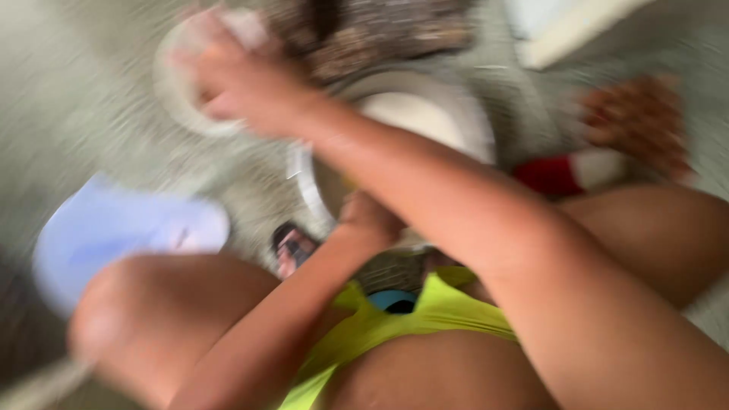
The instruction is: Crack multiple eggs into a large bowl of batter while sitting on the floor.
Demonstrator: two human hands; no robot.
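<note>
The whole view is smeared by motion. My right arm crosses from the lower right to the upper left, and my right hand (243, 80) is clasped on a small white round dish (178, 91) above the speckled floor. My left hand (370, 220) sits at the near rim of a large white basin (463, 114) in the middle. Blur hides its fingers, so its grip is unclear. The basin's inside is partly hidden behind my right forearm.
A pale blue plastic object (114, 235) lies at the left by my knee. A foot in a dark sandal (292, 247) rests on the floor. A dark speckled mass (380, 30) sits beyond the basin. At the right are a red and white item (569, 173) and a brownish blur (638, 121).
</note>
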